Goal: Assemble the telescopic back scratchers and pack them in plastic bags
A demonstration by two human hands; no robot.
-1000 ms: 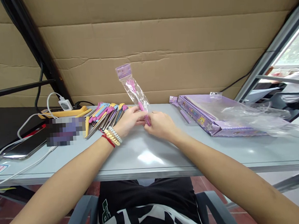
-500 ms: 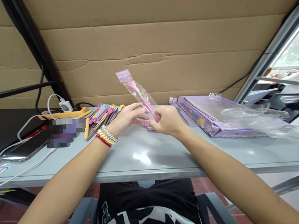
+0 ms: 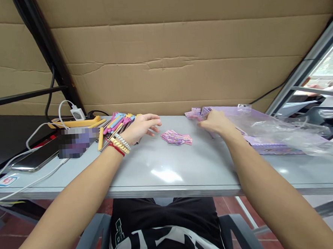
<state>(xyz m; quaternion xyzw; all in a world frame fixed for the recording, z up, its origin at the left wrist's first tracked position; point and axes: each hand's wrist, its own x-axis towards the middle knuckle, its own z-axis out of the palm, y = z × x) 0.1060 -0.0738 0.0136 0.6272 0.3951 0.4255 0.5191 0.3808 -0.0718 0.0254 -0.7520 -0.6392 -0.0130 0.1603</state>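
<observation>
Technician: Where are the packets (image 3: 193,113)?

Supervisor: They lie on the surface (image 3: 163,166), just beside the left end of the purple box (image 3: 278,149). Your right hand (image 3: 215,122) reaches in there, fingertips at the packets. Whether they grip one, I cannot tell; your hand hides the contact.

Technician: What has changed?

Supervisor: Your right hand has moved away from the middle with the pink packet it held upright. The labels (image 3: 176,137), part-hidden then, are now in full view, fanned out between your hands. Judged from this, that packet has been carried to the others.

Technician: State of my left hand (image 3: 142,128)?

Supervisor: Fingers loosely spread, nothing seen in them. It is nearest to the sticks (image 3: 118,123), which lie heaped beside it. Further left: the yellow stick (image 3: 100,139), then the phone (image 3: 35,157).
</observation>
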